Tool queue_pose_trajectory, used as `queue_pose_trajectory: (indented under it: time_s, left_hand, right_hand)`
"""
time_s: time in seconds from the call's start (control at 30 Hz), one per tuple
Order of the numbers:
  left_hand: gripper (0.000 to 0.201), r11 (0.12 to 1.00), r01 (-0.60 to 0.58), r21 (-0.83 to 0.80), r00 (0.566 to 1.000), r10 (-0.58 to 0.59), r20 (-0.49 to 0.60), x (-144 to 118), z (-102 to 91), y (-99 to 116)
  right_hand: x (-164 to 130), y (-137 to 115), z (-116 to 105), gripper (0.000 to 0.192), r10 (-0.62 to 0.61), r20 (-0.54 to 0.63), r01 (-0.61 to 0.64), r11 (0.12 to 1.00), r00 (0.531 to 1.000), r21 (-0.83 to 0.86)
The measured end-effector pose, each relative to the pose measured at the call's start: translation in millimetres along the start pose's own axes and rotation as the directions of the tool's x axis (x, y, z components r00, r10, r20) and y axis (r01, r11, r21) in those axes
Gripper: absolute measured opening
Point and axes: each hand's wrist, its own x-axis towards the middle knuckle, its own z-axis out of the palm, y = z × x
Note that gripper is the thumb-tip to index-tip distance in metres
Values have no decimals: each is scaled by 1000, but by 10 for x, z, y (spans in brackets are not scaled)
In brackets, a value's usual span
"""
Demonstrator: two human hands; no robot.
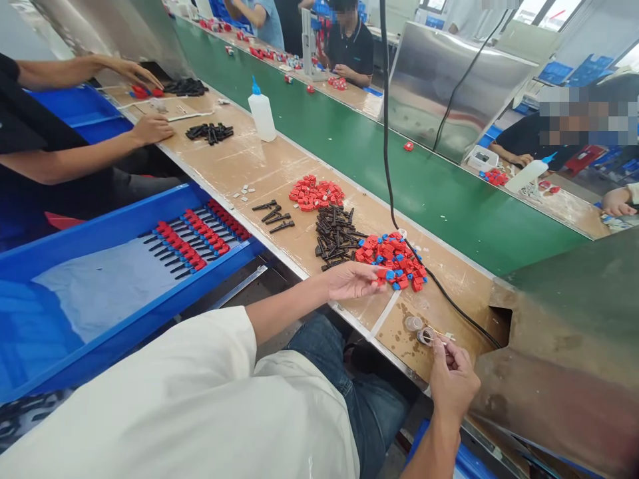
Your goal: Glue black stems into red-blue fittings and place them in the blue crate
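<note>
Sitting partway through, I'd guess, with rows of joined parts (180,245) in the blue tray (20,313), heaps of red bits (317,193) and black bits (335,233) left to do, left hand (352,281) pinching a red-blue piece (382,273) by its pile, right hand (453,378) gripping a thin stick (442,340) at a cup (426,335)

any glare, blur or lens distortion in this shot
Head view: bright reflections streak the upright metal panel; the windows at top right look washed out; the metal sheet at lower right looks soft and stretched, wide-angle style.
</note>
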Motion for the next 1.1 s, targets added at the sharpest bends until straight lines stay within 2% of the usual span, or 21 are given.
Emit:
queue_pose_trajectory:
  time_s: [0.07,0.1,0.17,0.2,0.23,0.3,0.43,0.53,0.57,0.63,0.7,0.73,0.83,0.9,0.97,1.03,1.07,1.1]
  left_hand:
    - [28,999,19,47,1000,-20,12,47,-30,-59]
    - [28,996,-9,91,1000,10,-6,91,-49,-61]
    - [23,959,-148,243,980,175,-93,220,-94,-13]
    - [20,899,-227,375,944,297,-142,299,-118,35]
    - [17,806,-281,521,891,420,-170,382,-143,96]
    - [13,601,-289,745,796,583,-162,538,-186,237]
    - [16,377,-233,896,767,638,-70,739,-241,492]
    - [26,-2,-133,991,645,759,88,798,-278,611]
    - [26,-109,-93,990,623,769,143,806,-293,631]
    - [22,-213,-62,975,646,736,202,808,-321,626]
    - [20,-249,-77,965,679,696,233,789,-337,556]
    - [21,-257,-86,962,679,692,246,771,-339,501]
    - [28,-293,-109,950,648,704,291,686,-347,341]
    - [31,-318,-107,942,605,731,316,609,-391,347]
    - [30,-314,-51,948,520,802,293,517,-494,516]
    - [29,-278,70,958,425,877,223,421,-650,828]
    - [29,-257,140,956,394,901,184,379,-739,1007]
    - [31,-260,200,945,408,899,160,345,-827,1178]
  right_hand:
    - [-3,-3,-10,57,2,2,-2,1000,1000,-6]
    - [-3,-3,-12,57,-2,1,2,1000,1000,-12]
    - [1,-1,-8,58,-21,1,21,999,1000,-34]
    - [4,0,-3,58,-34,7,35,998,999,-49]
    - [8,1,3,58,-48,14,49,997,999,-63]
    - [16,-2,15,58,-83,27,85,993,996,-83]
    - [34,-16,33,60,-147,9,147,982,989,-119]
    - [45,-25,47,62,-168,10,168,977,986,-134]
    - [49,-28,54,62,-171,14,171,976,985,-135]
    - [55,-33,69,62,-172,16,172,975,985,-137]
    - [66,-37,86,62,-167,18,168,976,986,-137]
    - [73,-40,94,61,-166,19,167,977,986,-135]
    - [101,-47,117,59,-173,16,173,976,985,-132]
    - [119,-49,129,57,-188,6,187,972,982,-144]
    - [132,-49,134,56,-206,-1,203,967,979,-156]
    - [137,-45,133,55,-217,-1,215,965,976,-152]
    - [138,-41,131,55,-217,0,214,966,976,-145]
    - [138,-36,129,55,-212,-1,210,968,977,-137]
